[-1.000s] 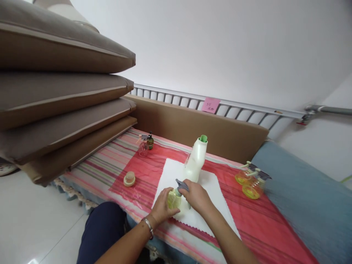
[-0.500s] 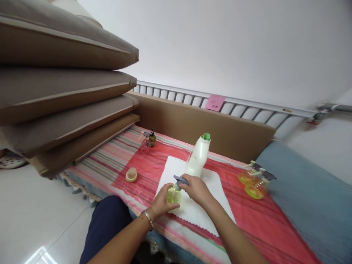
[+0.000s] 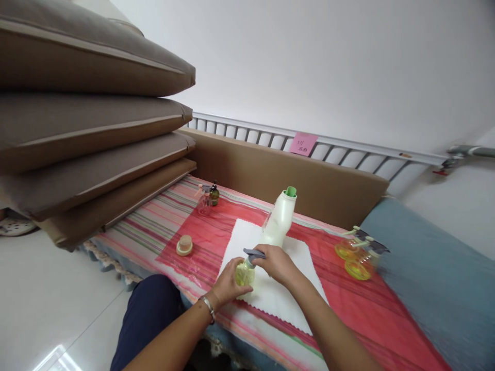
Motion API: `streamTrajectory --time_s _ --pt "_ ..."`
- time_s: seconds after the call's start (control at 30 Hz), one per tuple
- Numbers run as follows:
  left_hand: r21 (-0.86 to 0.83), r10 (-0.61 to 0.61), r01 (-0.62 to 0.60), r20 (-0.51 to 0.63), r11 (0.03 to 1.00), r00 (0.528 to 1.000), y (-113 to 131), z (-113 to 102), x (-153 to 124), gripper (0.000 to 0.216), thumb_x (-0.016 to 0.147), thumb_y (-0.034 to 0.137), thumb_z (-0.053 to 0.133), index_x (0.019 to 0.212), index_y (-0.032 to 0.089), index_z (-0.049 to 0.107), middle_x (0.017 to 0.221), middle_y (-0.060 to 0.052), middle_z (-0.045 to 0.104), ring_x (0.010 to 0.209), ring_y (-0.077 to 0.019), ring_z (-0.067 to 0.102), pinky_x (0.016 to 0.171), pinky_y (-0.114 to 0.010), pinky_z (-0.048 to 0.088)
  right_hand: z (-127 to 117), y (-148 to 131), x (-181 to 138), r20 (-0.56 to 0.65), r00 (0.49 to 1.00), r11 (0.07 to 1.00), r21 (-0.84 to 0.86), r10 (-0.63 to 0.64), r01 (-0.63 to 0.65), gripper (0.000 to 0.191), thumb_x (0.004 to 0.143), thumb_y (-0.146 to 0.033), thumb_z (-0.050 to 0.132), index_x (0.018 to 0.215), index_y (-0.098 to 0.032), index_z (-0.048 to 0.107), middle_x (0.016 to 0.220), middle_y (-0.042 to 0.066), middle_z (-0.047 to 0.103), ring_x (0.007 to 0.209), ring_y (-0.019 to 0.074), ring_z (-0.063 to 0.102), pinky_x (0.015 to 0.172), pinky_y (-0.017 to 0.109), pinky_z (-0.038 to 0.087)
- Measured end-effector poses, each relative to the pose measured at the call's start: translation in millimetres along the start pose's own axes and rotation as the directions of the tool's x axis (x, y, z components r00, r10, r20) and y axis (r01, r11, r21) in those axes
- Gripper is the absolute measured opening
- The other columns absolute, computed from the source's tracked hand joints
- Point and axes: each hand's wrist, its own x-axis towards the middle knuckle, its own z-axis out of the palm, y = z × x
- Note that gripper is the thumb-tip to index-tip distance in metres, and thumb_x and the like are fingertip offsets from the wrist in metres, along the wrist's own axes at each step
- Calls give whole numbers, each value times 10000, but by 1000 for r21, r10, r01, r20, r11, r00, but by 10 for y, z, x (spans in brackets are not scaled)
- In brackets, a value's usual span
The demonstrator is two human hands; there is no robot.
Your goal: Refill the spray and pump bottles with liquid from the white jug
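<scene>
A small clear spray bottle (image 3: 245, 275) with yellow-green liquid stands over the near edge of a white cloth (image 3: 296, 288) with a zigzag border. My left hand (image 3: 228, 283) is wrapped round its body. My right hand (image 3: 273, 262) closes on the grey trigger head (image 3: 253, 253) at the bottle's neck; its fingertips are partly hidden. Just behind my right hand stands a white, bent-necked jug (image 3: 279, 219) with a green spout. Its base is partly hidden by that hand.
A round beige lidded tub (image 3: 184, 245) sits to the left. Behind it are a pinkish spray bottle (image 3: 204, 203) and a dark green pump bottle (image 3: 214, 195). Two spray bottles with yellow liquid (image 3: 358, 269) stand right. Stacked brown cushions (image 3: 93, 129) rise at left.
Very little differs. Both hands keep hold of the spray bottle in the same place, and the right forearm has shifted slightly.
</scene>
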Motion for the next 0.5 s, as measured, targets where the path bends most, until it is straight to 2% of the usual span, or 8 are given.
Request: streamTrajectory --time_s 0.27,0.37,0.43,0.5 --pt "-2 5 -5 0 1000 1000 0 8 -15 758 555 260 812 1218 192 451 1220 -97 518 1165 -277 481 1036 -459 355 157 -102 12 -47 981 981 -45 186 -188 131 795 -264 574 842 -148 611 724 23 652 628 157 592 598 283 415" --pt "-4 4 -4 3 1000 1000 10 7 -16 763 548 271 818 1214 190 454 1218 -100 520 1169 -279 479 1037 -459 353 169 -121 -23 -56 978 979 -7 203 -204 215 790 -296 561 918 -132 613 791 96 681 721 230 636 613 307 414" --pt "-5 5 -5 4 1000 1000 15 5 -14 766 542 270 820 1211 187 456 1217 -100 523 1169 -280 479 1036 -455 354 131 -88 -59 -65 980 981 50 189 -186 347 782 -383 569 1026 -138 599 884 130 689 823 281 640 673 341 427" --pt "-5 7 -7 5 1000 1000 18 1 -14 762 543 263 819 1210 192 458 1216 -94 526 1166 -279 481 1034 -454 357 76 -9 -101 -83 984 978 148 160 -146 444 803 -462 516 1136 -171 557 965 117 686 886 275 633 749 358 438"
